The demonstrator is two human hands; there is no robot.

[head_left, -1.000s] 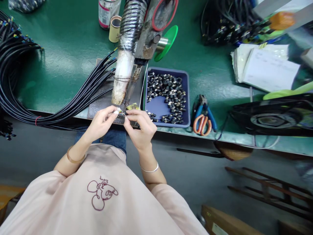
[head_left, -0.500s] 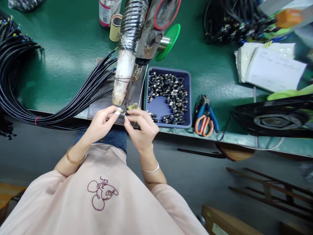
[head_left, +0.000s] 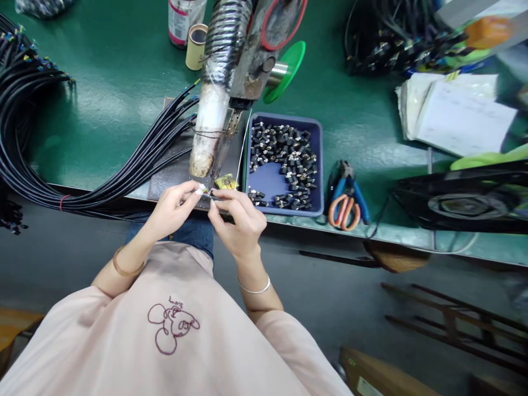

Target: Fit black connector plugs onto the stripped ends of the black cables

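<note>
My left hand (head_left: 174,208) is closed in a pinch at the bench's front edge, with white covering on its fingertips. Thin coloured wires show at those fingertips, apparently the end of a black cable; the rest is hidden by the hand. My right hand (head_left: 241,220) pinches a small black connector (head_left: 212,193), close against the left fingertips. Just above both hands is the dark tip of a soldering iron (head_left: 223,148) on a stand. Beside it hangs a hose wrapped in clear film (head_left: 202,132). A thin solder wire (head_left: 243,148) runs down nearby.
A blue tray (head_left: 272,210) of small black connectors stands right of the hands. Beyond it lie blue-handled pliers and orange-handled cutters (head_left: 344,212). Bundled black cables (head_left: 94,192) curve in from the left. A green spool (head_left: 291,71), papers (head_left: 462,115) and a black fan-like device (head_left: 462,203) are also on the bench.
Both hands have shifted slightly toward my body, and the right fingers sit a little lower. More of the yellow piece behind them now shows. Their pinches look the same.
</note>
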